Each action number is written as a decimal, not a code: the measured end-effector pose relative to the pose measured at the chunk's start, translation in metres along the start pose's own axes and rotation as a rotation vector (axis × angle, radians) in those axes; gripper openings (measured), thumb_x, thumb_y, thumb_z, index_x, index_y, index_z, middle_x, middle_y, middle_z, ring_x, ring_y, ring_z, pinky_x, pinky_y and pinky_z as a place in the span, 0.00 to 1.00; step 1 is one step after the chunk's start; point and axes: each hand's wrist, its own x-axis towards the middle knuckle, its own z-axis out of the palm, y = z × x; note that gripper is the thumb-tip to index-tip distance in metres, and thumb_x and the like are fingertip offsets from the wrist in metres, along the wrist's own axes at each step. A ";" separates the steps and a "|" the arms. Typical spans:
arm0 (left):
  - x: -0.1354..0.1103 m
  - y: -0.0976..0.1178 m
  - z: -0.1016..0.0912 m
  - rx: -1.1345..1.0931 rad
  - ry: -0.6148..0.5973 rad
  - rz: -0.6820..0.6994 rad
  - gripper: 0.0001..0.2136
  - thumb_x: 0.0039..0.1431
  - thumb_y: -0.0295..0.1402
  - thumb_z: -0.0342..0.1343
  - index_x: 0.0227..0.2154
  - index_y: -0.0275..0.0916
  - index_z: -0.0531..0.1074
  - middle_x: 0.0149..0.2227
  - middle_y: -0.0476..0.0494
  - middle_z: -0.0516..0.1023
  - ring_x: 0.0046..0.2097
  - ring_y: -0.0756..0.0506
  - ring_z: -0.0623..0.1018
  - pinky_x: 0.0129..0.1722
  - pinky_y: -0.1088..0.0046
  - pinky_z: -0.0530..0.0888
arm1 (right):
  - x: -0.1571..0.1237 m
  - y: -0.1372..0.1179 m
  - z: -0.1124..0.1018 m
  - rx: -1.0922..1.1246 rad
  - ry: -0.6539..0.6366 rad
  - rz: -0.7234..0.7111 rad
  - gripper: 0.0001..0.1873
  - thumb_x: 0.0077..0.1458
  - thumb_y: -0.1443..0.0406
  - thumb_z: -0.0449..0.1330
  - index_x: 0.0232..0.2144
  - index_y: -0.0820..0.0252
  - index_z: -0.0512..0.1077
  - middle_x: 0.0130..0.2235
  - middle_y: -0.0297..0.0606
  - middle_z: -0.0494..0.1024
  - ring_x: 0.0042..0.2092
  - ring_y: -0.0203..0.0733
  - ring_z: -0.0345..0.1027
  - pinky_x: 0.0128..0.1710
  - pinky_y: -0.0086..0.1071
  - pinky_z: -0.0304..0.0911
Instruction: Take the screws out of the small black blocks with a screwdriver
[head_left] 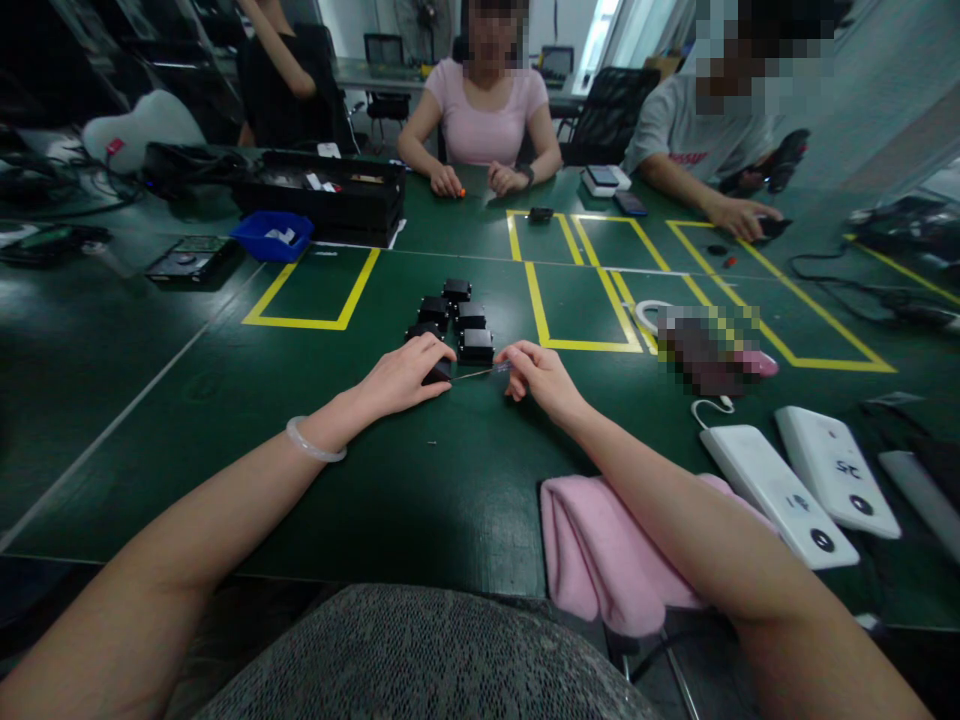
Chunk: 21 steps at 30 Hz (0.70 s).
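My left hand (405, 376) is closed over a small black box (439, 373) on the green table (225, 400), holding it down. My right hand (538, 375) pinches a thin metal tool (480, 373), a small screwdriver by its look, whose tip points at that box. Just beyond my hands several more small black boxes (457, 315) stand in a cluster. A pale bangle (313, 445) rings my left wrist.
A pink cloth (600, 550) lies under my right forearm at the near edge. White power banks (787, 490) lie at the right. Yellow tape rectangles (315, 322) mark the table. A blue tray (271, 235) and black crate (330, 195) stand far left. Other people sit across.
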 end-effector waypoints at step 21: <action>0.000 0.000 -0.001 -0.009 -0.004 -0.006 0.17 0.64 0.35 0.59 0.54 0.40 0.67 0.55 0.39 0.70 0.53 0.38 0.75 0.44 0.62 0.77 | 0.001 0.000 -0.001 0.008 0.019 -0.035 0.12 0.59 0.58 0.64 0.40 0.57 0.67 0.25 0.25 0.73 0.21 0.31 0.66 0.22 0.27 0.63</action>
